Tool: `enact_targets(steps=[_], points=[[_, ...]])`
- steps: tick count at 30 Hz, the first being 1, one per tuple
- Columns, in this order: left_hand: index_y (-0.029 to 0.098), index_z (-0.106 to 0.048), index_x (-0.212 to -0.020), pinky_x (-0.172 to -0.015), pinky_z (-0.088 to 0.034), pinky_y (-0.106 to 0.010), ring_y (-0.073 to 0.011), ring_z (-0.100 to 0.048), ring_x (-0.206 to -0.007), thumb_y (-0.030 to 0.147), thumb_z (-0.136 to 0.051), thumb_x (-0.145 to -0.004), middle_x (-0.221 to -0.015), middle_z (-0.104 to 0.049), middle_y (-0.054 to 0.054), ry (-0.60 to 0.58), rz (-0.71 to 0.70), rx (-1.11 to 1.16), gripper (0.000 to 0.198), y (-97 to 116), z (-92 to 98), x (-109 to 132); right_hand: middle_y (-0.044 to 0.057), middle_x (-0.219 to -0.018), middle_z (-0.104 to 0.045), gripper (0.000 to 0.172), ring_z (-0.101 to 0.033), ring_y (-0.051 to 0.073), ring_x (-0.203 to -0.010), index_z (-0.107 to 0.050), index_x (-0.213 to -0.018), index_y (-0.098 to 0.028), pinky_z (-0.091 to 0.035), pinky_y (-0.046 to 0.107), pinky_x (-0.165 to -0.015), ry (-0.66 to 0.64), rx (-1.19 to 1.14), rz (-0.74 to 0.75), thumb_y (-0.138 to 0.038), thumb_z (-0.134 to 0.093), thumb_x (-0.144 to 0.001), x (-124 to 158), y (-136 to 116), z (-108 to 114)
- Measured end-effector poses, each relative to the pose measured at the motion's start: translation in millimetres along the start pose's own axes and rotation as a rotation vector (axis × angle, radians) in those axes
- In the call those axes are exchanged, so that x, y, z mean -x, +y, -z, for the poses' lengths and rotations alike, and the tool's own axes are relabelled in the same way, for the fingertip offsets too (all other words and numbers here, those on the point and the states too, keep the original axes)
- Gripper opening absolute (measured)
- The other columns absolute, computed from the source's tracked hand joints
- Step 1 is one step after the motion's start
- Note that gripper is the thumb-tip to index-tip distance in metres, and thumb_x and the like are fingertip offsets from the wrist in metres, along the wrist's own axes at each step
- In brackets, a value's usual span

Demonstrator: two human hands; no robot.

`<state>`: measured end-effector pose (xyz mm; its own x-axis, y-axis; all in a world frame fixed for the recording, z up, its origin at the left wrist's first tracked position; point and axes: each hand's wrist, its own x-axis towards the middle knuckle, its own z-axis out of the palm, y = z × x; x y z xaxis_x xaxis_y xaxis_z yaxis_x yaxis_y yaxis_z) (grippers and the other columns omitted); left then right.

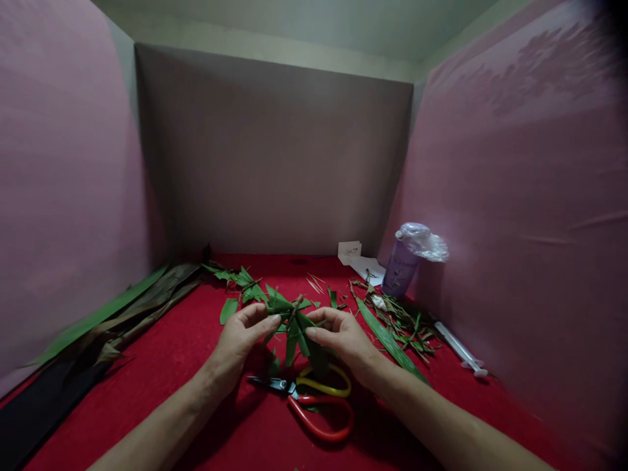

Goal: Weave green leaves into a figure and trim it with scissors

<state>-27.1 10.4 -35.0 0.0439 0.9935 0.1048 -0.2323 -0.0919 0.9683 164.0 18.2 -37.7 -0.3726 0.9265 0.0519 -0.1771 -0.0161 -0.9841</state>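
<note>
Between my two hands, above the red cloth, is a cluster of cut green leaves [293, 333] fanned out around a short brown twig [297, 302]. My left hand [245, 330] pinches a leaf at its left side between thumb and fingers. On the right side my right hand [338, 333] pinches another leaf of the same cluster. Just below the cluster lies a pair of scissors [293, 387] with one yellow and one red handle, its blades pointing left. The leaves cover a small part of the yellow handle.
Red cloth [196, 405] covers the table between pink side walls. Leaf scraps [245, 282] and thin sticks [315, 283] lie behind my hands. At right are a twig pile [402, 320], a long leaf [387, 340], a syringe [460, 350] and a purple cup [400, 268]. Long leaves [112, 320] line the left.
</note>
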Motion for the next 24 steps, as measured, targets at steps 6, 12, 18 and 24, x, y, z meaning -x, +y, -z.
enact_targets(steps=[6, 12, 18, 24], points=[[0.015, -0.069, -0.078, -0.069, -0.046, -0.023, -0.0139, -0.06, -0.07, 0.027, -0.072, -0.068, -0.073, -0.069, -0.002, 0.013, -0.009, -0.002, 0.016, 0.2, -0.2, 1.1, -0.001, -0.067, -0.064, 0.03, -0.056, 0.01, -0.054, -0.064, -0.08, -0.014, -0.043, 0.023, -0.054, -0.024, 0.017, 0.024, -0.032, -0.076, -0.06, -0.1, 3.6, -3.2], [0.015, -0.07, -0.078, -0.067, -0.047, -0.024, -0.0143, -0.062, -0.069, 0.025, -0.072, -0.068, -0.072, -0.071, -0.003, 0.009, 0.037, 0.037, 0.015, 0.5, -0.2, 4.1, 0.0, -0.067, -0.064, 0.031, -0.056, 0.01, -0.054, -0.064, -0.082, -0.013, -0.043, 0.024, -0.055, -0.003, 0.023, 0.01, -0.031, -0.076, -0.059, 2.5, 0.6, -3.9], [0.015, -0.071, -0.084, -0.077, -0.049, -0.032, -0.0193, -0.065, -0.076, 0.023, -0.072, -0.068, -0.078, -0.073, -0.006, -0.041, 0.077, 0.058, 0.018, 0.4, -2.2, 4.9, 0.001, -0.068, -0.064, 0.029, -0.057, 0.011, -0.056, -0.064, -0.08, -0.013, -0.043, 0.025, -0.055, -0.011, 0.039, 0.017, -0.031, -0.075, -0.06, 2.9, -1.4, -4.1], [0.015, -0.071, -0.087, -0.076, -0.05, -0.035, -0.0208, -0.067, -0.073, 0.026, -0.071, -0.069, -0.078, -0.074, -0.008, -0.048, 0.097, 0.022, 0.021, -5.6, 0.3, 3.9, 0.0, -0.066, -0.063, 0.027, -0.056, 0.01, -0.053, -0.064, -0.079, -0.013, -0.043, 0.024, -0.053, 0.011, 0.047, 0.005, -0.03, -0.075, -0.06, 4.2, -3.9, -4.5]])
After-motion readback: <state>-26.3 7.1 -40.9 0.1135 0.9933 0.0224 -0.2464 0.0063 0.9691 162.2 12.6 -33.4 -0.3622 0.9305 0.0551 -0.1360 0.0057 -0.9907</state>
